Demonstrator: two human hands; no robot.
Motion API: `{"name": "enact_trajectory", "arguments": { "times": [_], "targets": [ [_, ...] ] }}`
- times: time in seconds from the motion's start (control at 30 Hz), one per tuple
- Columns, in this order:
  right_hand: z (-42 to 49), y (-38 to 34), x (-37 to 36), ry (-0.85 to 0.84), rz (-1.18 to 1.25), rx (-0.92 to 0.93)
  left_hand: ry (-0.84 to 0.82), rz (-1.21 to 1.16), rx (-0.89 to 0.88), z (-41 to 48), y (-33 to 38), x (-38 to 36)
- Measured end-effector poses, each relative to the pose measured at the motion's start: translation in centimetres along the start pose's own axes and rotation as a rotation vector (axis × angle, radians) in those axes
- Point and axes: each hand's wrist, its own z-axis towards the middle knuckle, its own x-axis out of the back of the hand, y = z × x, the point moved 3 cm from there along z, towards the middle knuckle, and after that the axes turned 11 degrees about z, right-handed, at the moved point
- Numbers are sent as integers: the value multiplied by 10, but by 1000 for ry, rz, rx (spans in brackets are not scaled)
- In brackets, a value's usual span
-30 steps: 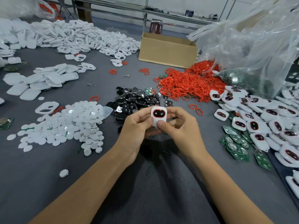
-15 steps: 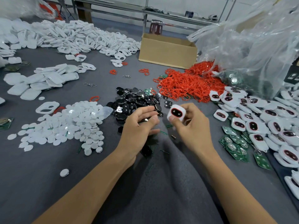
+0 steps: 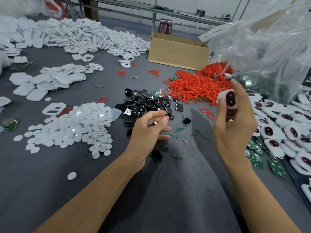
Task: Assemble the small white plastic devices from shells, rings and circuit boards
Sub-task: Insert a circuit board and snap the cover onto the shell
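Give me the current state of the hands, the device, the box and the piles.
Right hand: raised, gripping the device.
Device: red ring and dark window fitted in its white shell, off the table, blurred.
Left hand: fingers relaxed, low over the table, nothing clearly held.
Cardboard box: top open, contents hidden.
Finished devices: heaped at right.
Red rings: loose heap.

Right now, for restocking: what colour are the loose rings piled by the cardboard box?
The rings are red; head view.
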Motion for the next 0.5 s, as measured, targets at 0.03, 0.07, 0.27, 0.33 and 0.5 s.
{"name": "enact_trajectory", "arguments": {
  "times": [0.03, 0.07, 0.27, 0.33, 0.5],
  "targets": [
    [1, 1, 2, 47, -9, 28, 0, 2, 0, 1, 0, 0],
    [0, 4, 3, 60, -16, 44, -1, 3, 1, 1, -1, -1],
    [-39, 38, -20, -677, -227, -342, -6, 10, 4, 1, -2, 1],
    [-35, 38, -16, -540, -160, -376, -1, -4, 6, 1, -2, 3],
    [-24, 33, -19, -382, 290, -629, -9, 4, 8, 1, -2, 2]
  ]
}}
